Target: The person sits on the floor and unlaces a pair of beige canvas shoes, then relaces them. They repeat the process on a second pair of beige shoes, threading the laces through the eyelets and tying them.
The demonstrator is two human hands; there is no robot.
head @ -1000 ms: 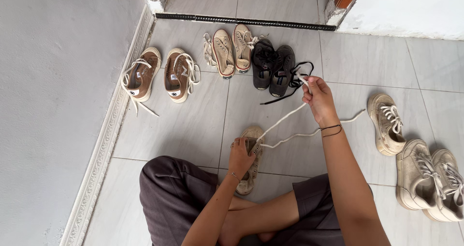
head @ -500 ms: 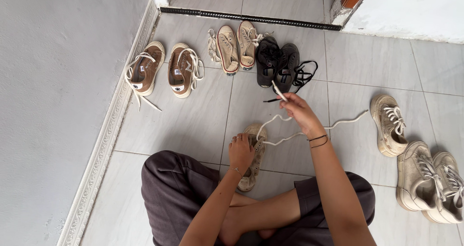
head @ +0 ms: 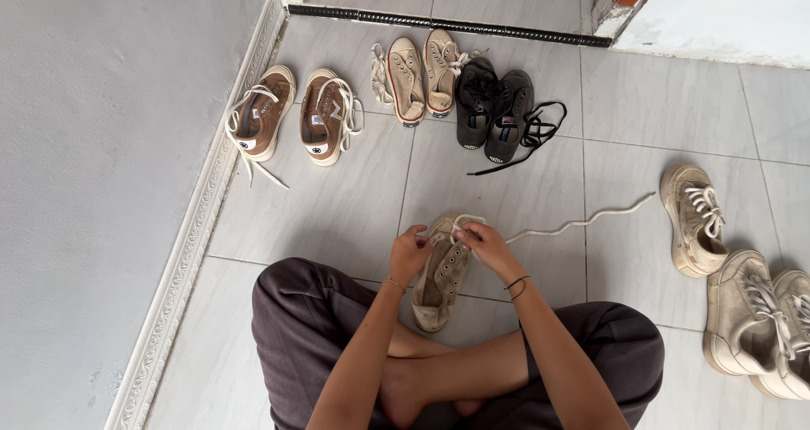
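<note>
View, head camera: we look straight down at a person sitting cross-legged on a grey tiled floor (head: pixel 337 210), dark trousers, bare foot tucked in front.

Shoe in work: we note a worn beige sneaker (head: pixel 440 271) lying on the floor just ahead of the crossed legs, toe pointing away from the person, eyelets exposed.

Left hand: our reading is that the left hand (head: pixel 409 253) is curled narrow against the shoe's left side near the toe end — it grips the upper there.

Right hand: the right hand (head: pixel 488 246) is pinched closed on a white lace (head: pixel 582 222) at the front eyelets; a small loop of lace shows between the two hands. A dark band sits on this wrist.

Lace run: from the right hand the lace trails in a wavy line across the tiles to the right, its free end near a single cream sneaker (head: pixel 693 219) — not touching it, as far as we can tell.

Far row: brown pair (head: pixel 295 113) at left by the wall moulding, beige pair (head: pixel 422 74) in the middle, black pair (head: pixel 494 101) just beside it with a black lace spilled loose.

Right edge: one more cream pair (head: pixel 759 320), partly cut off by the frame.
</note>
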